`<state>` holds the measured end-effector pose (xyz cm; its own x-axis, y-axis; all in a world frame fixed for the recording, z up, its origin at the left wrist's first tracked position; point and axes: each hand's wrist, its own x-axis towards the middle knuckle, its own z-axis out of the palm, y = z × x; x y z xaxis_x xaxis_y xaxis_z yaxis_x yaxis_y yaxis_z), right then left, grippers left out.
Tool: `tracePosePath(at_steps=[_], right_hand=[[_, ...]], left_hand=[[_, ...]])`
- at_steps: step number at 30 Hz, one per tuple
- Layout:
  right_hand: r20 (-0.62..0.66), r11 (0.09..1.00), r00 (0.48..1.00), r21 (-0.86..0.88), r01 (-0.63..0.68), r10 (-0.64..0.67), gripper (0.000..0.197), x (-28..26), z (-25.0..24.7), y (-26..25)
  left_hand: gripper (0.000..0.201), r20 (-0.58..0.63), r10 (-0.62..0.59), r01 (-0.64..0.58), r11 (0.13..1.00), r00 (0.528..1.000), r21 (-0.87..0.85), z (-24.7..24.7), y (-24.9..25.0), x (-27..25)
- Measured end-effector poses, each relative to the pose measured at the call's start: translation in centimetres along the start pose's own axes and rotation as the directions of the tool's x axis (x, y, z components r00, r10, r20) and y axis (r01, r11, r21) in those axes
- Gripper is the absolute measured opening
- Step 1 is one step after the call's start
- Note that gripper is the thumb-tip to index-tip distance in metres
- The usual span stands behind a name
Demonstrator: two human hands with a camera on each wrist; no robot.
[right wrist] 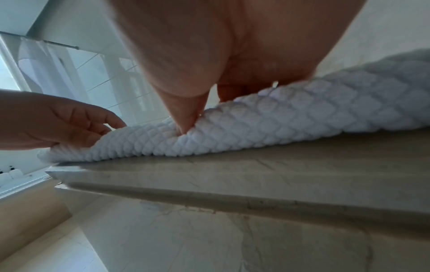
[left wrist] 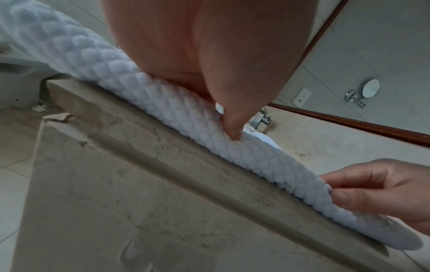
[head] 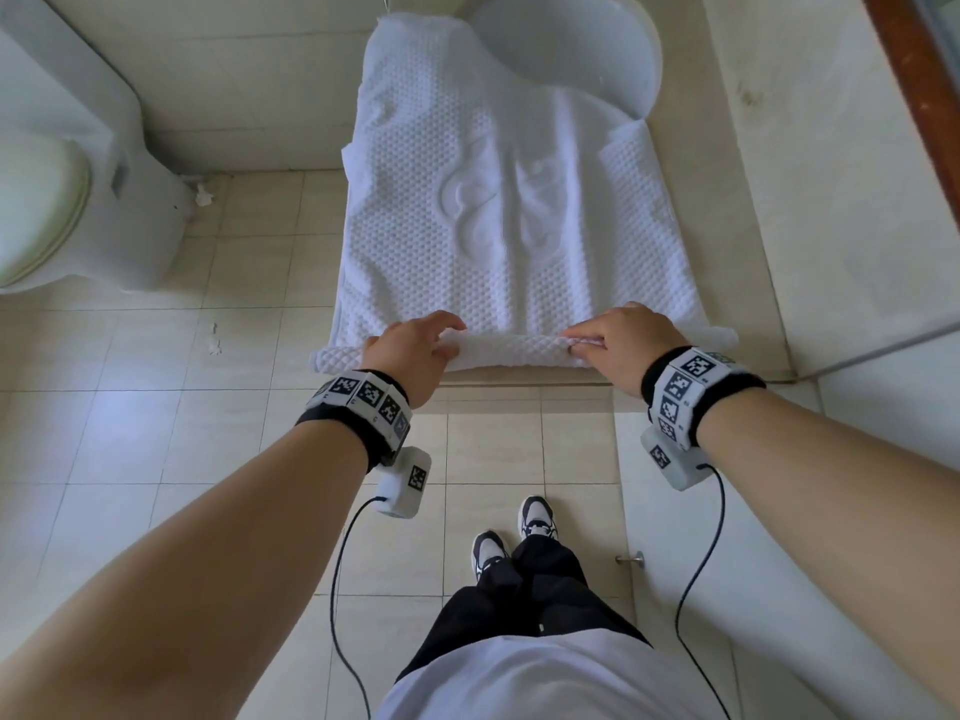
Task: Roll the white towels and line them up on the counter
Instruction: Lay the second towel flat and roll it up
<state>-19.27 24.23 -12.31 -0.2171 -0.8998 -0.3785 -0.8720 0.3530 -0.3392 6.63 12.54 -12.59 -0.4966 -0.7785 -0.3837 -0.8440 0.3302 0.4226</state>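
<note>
Towel [head: 498, 210], white and waffle-textured, lies spread lengthwise on the tabletop [head: 748, 283], its far end draped over part of the basin [head: 587, 49]; only its near edge is turned into a thin roll along the tabletop's near rim. Head view: the step in hand is judged to be the start of the first roll, with almost the whole length still flat. Left hand [head: 410, 350] and right hand [head: 618, 345] sit on the roll, left and right of its middle, knuckles up, fingers curled over the far side of the roll, wrists bent down from forearms reaching in from the near side. A toilet [head: 57, 200] stands on the floor to the left.

Left wrist view: the left hand's fingers [left wrist: 232, 127] dig into the rolled edge, clamped on it; the right hand appears further along, thumb and fingers pinching the same roll. A wall mirror [left wrist: 370, 88] hangs beyond.

Right wrist view: the right hand's fingers [right wrist: 186, 117] press into the cloth, gripping the roll; the left hand holds its other part.

The next move is judged to call for both hands pushing the roll away toward the basin evenly, keeping it tight and the ends level, since the loose end parts beyond each hand could lag or cone.
</note>
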Motion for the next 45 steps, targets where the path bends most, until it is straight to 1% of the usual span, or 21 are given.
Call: tracePosePath(at_steps=[2,4,5,8,12,14,17,20,27,33,36,40,43,45], right_hand=[[-0.070,1.000,0.997,-0.009,-0.027,0.027,0.032,-0.1,0.1,-0.6],[-0.153,0.997,0.987,0.062,-0.047,0.056,0.032,-0.2,0.5,-1.3],[-0.188,0.995,0.980,0.092,-0.047,0.063,0.029,-0.3,0.7,-1.7],[-0.240,0.994,0.970,0.105,-0.022,0.047,0.026,-0.7,1.7,-2.8],[-0.315,0.996,0.949,0.077,0.036,-0.010,0.032,-1.5,2.9,-3.1],[-0.347,0.994,0.934,0.037,0.103,-0.083,0.034,-1.9,3.6,-2.8],[-0.392,0.984,0.904,-0.024,0.178,-0.173,0.040,-2.4,4.6,-2.3],[-0.408,0.985,0.896,-0.059,0.163,-0.173,0.040,-2.0,5.1,-2.2],[-0.460,0.988,0.874,-0.080,0.133,-0.155,0.036,-0.9,5.5,-2.1],[-0.459,0.985,0.872,-0.084,0.149,-0.171,0.030,-0.1,5.2,-1.8],[-0.436,0.987,0.886,-0.065,0.147,-0.161,0.029,0.4,4.8,-1.5],[-0.321,0.991,0.938,-0.025,0.129,-0.130,0.030,1.5,3.5,-1.3],[-0.203,0.995,0.975,0.034,0.096,-0.087,0.032,2.6,2.1,-1.1],[-0.113,0.997,0.991,0.038,0.069,-0.065,0.034,3.2,1.2,-1.1]], left_hand=[[0.026,-0.082,0.005,-0.005,1.000,0.997,0.009,0.2,0.1,0.2],[0.024,-0.192,0.028,-0.024,0.999,0.981,0.023,0.5,0.4,0.2],[0.023,-0.228,0.048,-0.042,0.999,0.972,0.031,0.8,0.6,0.2],[0.026,-0.279,0.117,-0.112,0.993,0.953,0.036,1.8,1.5,-0.2],[0.029,-0.389,0.129,-0.143,0.990,0.912,-0.009,3.2,1.0,-0.9],[0.028,-0.410,0.173,-0.183,0.983,0.895,0.016,4.0,0.5,-1.4],[0.031,-0.402,0.241,-0.232,0.970,0.883,0.071,4.8,-0.2,-2.0],[0.035,-0.393,0.241,-0.234,0.970,0.887,0.067,4.9,-0.7,-2.0],[0.030,-0.426,0.245,-0.251,0.967,0.871,0.044,4.9,-1.0,-1.1],[0.029,-0.422,0.235,-0.246,0.969,0.876,0.029,4.5,-1.1,-0.3],[0.029,-0.396,0.232,-0.246,0.969,0.888,0.016,4.0,-1.0,0.2],[0.033,-0.301,0.220,-0.237,0.971,0.928,-0.022,2.9,-1.3,1.3],[0.036,-0.217,0.207,-0.220,0.975,0.954,-0.036,1.7,-1.0,2.1],[0.041,-0.138,0.178,-0.188,0.980,0.974,-0.061,0.7,-0.7,2.8]])
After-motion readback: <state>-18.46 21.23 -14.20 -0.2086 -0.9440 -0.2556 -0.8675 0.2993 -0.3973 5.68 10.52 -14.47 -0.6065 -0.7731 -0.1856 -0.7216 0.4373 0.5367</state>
